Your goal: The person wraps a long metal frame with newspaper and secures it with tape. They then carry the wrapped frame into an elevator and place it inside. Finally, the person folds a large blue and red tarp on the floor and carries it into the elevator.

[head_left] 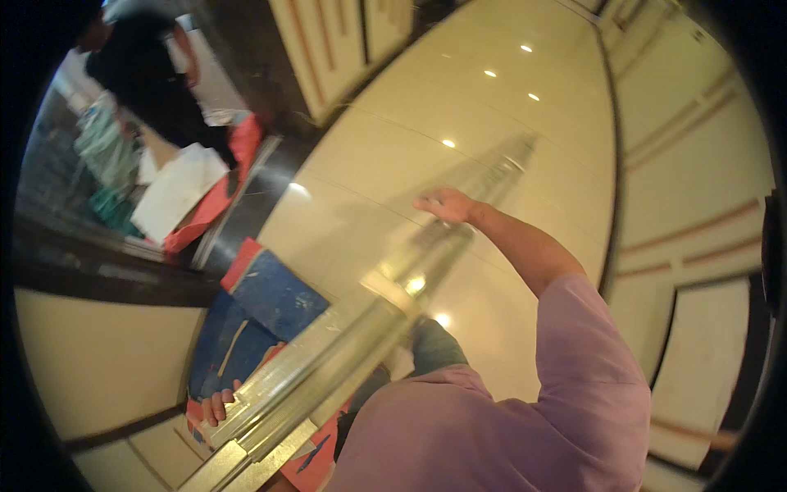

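Note:
A bundle of long, shiny galvanized metal channels point(344, 348) runs slantwise across the view, from the lower left up to the far right. A pale band point(392, 293) crosses it near the middle. My left hand point(217, 405) is closed on the near part of the bundle, with only its fingertips showing at the left edge; the metal hides the rest of it. Farther along, my right hand point(447, 205) reaches over the bundle from the right and is closed round its upper side. The far end of the channels is blurred.
Glossy cream floor tiles point(369, 164) stretch ahead between panelled walls. At left, a person in dark clothes point(143, 70) stands in a doorway near white sheets point(180, 193), green bags and a red covering. Blue and red sheets point(275, 295) lie by the left wall.

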Demonstrator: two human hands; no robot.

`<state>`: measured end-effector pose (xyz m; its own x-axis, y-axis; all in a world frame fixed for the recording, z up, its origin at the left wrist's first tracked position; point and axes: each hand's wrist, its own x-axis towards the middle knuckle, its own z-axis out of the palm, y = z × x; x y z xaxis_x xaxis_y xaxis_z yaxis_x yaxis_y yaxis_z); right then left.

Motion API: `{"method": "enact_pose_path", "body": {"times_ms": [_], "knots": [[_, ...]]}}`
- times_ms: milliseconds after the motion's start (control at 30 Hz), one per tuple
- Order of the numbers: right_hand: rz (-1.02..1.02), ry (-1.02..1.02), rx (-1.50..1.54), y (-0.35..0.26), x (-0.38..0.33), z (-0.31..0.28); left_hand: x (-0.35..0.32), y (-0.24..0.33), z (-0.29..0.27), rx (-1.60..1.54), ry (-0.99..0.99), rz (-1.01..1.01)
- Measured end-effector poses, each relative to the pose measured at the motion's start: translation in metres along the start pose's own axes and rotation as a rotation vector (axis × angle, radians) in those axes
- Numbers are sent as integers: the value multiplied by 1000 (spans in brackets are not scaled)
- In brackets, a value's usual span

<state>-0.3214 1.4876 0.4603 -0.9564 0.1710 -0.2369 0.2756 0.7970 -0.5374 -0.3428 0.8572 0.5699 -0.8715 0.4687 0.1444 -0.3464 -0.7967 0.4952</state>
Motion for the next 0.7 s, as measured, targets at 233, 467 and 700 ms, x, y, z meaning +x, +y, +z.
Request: {"method": "enact_pose_path", "body": {"times_ms": [233, 467, 700], "knots": [[49, -778, -256, 99, 97, 65, -45, -23, -6, -69, 370, 88], [289, -1008, -356, 111, 37, 106, -92, -38, -13, -99, 454, 75], [478, -941, -317, 59, -41, 83, -78, -28, -17, -202, 270, -15]]}}
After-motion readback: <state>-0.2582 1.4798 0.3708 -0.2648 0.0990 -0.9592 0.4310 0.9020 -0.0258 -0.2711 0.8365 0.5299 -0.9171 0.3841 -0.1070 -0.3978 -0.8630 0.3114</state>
